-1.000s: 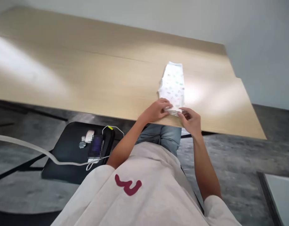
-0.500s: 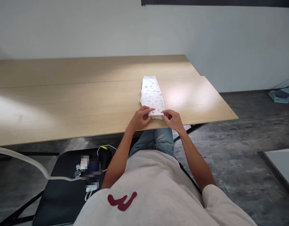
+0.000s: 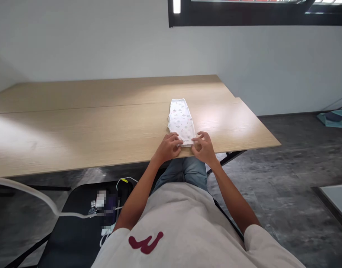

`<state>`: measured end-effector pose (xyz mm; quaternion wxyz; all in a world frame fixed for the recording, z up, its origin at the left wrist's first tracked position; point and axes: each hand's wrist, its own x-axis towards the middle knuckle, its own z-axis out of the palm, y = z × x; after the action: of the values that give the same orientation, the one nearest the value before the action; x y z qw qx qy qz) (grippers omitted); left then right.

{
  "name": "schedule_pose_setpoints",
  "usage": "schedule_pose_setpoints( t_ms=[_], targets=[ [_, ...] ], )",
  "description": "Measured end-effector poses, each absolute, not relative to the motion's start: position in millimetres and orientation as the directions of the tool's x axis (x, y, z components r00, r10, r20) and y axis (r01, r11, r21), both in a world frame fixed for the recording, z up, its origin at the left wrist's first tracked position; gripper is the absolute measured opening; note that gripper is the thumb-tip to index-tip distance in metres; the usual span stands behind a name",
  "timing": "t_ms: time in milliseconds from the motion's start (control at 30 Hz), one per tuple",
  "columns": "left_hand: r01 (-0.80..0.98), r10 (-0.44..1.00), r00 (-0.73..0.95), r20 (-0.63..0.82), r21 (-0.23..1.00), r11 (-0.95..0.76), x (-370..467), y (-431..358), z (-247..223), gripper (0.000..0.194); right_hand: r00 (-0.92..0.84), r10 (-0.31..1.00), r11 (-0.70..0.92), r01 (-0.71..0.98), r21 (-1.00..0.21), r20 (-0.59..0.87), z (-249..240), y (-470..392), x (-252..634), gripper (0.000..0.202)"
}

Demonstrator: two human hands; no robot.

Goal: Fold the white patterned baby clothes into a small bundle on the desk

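A pair of small white baby pants [image 3: 182,118] with a scattered pale print lies folded lengthwise on the wooden table, its narrow end pointing away from me. My left hand [image 3: 170,148] pinches the left corner of the near edge, fingers curled over the cloth. At the right corner of that same edge, my right hand [image 3: 203,148] holds the fabric between thumb and fingertips. The near edge lies close to the table's front edge. Fingers partly cover both corners.
The wooden table [image 3: 76,137] extends far to the left and ends to my right. On my left, a black chair [image 3: 67,238] carries a watch [image 3: 92,211], white cables and blurred items. A grey wall with a dark window frame [image 3: 229,15] stands behind.
The near edge of the pants, bunched and raised before, now lies flatter between my hands. My right fingers have spread slightly. The view has tilted upward, showing more of the window.
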<state>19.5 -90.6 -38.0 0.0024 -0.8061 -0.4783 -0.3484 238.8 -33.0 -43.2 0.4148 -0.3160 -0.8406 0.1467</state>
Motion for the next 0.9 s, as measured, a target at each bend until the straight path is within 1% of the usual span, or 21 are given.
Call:
schedule_pose_setpoints(
  t_ms=[67, 133, 233, 333, 433, 567, 633, 733, 833, 900],
  targets=[
    [0.752, 0.769, 0.336, 0.545, 0.337, -0.567, 20, -91, -40, 0.022, -0.543, 0.558, 0.829, 0.394, -0.397, 0.627, -43, -34, 239, 0.034],
    [0.748, 0.785, 0.344, 0.516, 0.355, -0.561, 21, -92, -41, 0.028, -0.653, 0.470, 0.883, 0.357, -0.305, 0.594, -43, -35, 239, 0.039],
    [0.762, 0.805, 0.338, 0.487, 0.361, -0.538, 22, -101, -41, 0.030, -0.725, 0.398, 0.917, 0.317, -0.241, 0.562, -46, -38, 243, 0.036],
    [0.747, 0.793, 0.372, 0.483, 0.351, -0.564, 23, -119, -42, 0.032, -0.744, 0.304, 0.953, 0.246, -0.179, 0.595, -54, -44, 252, 0.038],
    [0.730, 0.742, 0.437, 0.508, 0.281, -0.623, 23, -136, -47, 0.040, -0.746, 0.213, 0.976, 0.197, -0.096, 0.630, -60, -53, 261, 0.036],
    [0.724, 0.646, 0.494, 0.582, 0.135, -0.676, 26, -149, -47, 0.028, -0.759, 0.148, 0.984, 0.178, -0.016, 0.634, -52, -72, 267, 0.035],
    [0.711, 0.618, 0.507, 0.601, 0.113, -0.694, 30, -158, -37, 0.025, -0.767, 0.132, 0.987, 0.160, -0.012, 0.628, -40, -86, 269, 0.035],
    [0.686, 0.610, 0.502, 0.613, 0.148, -0.713, 36, -180, -10, 0.024, -0.753, 0.135, 0.990, 0.136, -0.049, 0.645, -13, -111, 274, 0.035],
    [0.656, 0.641, 0.486, 0.594, 0.237, -0.717, 38, -202, 19, 0.025, -0.742, 0.174, 0.984, 0.111, -0.137, 0.647, 14, -130, 281, 0.031],
    [0.634, 0.696, 0.468, 0.544, 0.343, -0.694, 36, -209, 34, 0.027, -0.733, 0.213, 0.973, 0.098, -0.209, 0.646, 30, -134, 284, 0.029]
  ],
)
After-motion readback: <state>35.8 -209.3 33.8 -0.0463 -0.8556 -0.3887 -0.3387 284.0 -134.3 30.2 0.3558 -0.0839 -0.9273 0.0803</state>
